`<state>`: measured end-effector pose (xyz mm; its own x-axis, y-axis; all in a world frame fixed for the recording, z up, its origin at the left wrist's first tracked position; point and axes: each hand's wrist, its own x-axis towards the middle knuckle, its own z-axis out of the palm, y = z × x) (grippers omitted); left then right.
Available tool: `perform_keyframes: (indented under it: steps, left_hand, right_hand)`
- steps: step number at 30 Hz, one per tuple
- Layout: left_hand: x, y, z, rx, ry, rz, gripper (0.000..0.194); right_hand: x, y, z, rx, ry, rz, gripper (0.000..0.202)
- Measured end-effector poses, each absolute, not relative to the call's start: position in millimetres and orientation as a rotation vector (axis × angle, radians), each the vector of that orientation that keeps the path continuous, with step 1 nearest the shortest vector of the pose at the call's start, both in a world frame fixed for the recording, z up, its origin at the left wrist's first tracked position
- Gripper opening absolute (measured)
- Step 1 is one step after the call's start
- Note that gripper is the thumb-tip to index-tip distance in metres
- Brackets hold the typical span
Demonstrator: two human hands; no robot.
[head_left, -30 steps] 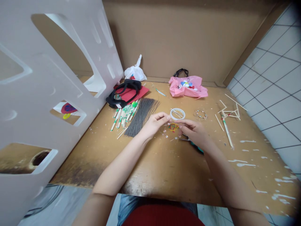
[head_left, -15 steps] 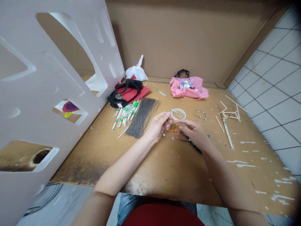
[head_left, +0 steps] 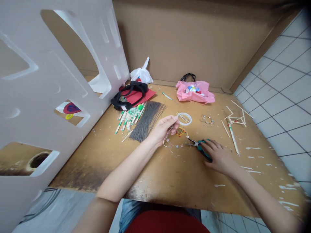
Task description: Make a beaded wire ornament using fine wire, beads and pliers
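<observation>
Strand (head_left: 167, 140), thin, looped, pale-beaded, pinched by left hand (head_left: 164, 130), right hand (head_left: 218, 157) splayed over pliers (head_left: 201, 149)

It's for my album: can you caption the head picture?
Left hand holds a beaded loop, right hand at a green-handled tool.

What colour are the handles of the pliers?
Dark green with black; the handles show best in the head view.
</observation>
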<state>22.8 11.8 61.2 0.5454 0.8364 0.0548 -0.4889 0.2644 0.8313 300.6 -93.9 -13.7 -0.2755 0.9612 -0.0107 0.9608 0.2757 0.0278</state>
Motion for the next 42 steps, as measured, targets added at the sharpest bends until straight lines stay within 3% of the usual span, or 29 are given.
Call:
perform_keyframes:
  steps: [5, 12, 16, 18, 20, 23, 25, 26, 29, 32, 36, 42]
  left_hand:
    - [17.7, 12.0, 62.2, 0.827, 0.224, 0.721, 0.027]
    - [13.0, 9.7, 68.6, 0.865, 0.225, 0.688, 0.028]
    - [10.7, 9.6, 70.2, 0.902, 0.251, 0.679, 0.029]
    - [9.7, 10.1, 70.8, 0.986, 0.321, 0.702, 0.029]
    - [9.2, 10.8, 71.6, 1.092, 0.424, 0.742, 0.028]
    - [9.6, 11.4, 73.5, 1.167, 0.570, 0.788, 0.027]
    - [10.3, 11.0, 74.7, 1.174, 0.629, 0.808, 0.027]
    - [10.7, 10.5, 75.2, 1.178, 0.649, 0.816, 0.027]
    - [11.1, 8.6, 76.2, 1.195, 0.682, 0.836, 0.027]
    - [10.4, 7.0, 77.1, 1.223, 0.675, 0.833, 0.027]
    - [8.8, 6.4, 78.2, 1.283, 0.608, 0.815, 0.030]
    - [7.2, 6.1, 77.4, 1.316, 0.497, 0.805, 0.033]
  right_hand:
    - [293.2, -84.1, -5.5, 1.767, 2.407, 0.108, 0.073]
    - [279.7, -75.2, 7.4, 1.796, 2.329, 0.191, 0.045]
    - [284.4, -77.3, 8.8, 1.971, 2.353, 0.100, 0.048]
    - [292.6, -78.1, 12.8, 2.142, 2.380, -0.102, 0.052]
    - [301.0, -80.3, 19.5, 2.310, 2.402, -0.541, 0.049]
    - [303.4, -87.1, 34.5, 2.267, 2.407, -1.439, 0.044]
    - [295.5, -91.8, 47.6, 2.167, 2.412, -1.627, 0.045]
    - [289.7, -93.5, 54.9, 2.149, 2.460, -1.507, 0.043]
    - [271.6, -95.2, 77.1, 2.147, 2.544, -0.737, 0.044]
    - [261.1, -95.1, 94.6, 1.993, 2.643, -0.312, 0.046]
    - [256.4, -97.0, 106.5, 1.901, 2.686, -0.064, 0.047]
    - [252.9, -100.1, 111.1, 1.825, 2.721, 0.005, 0.048]
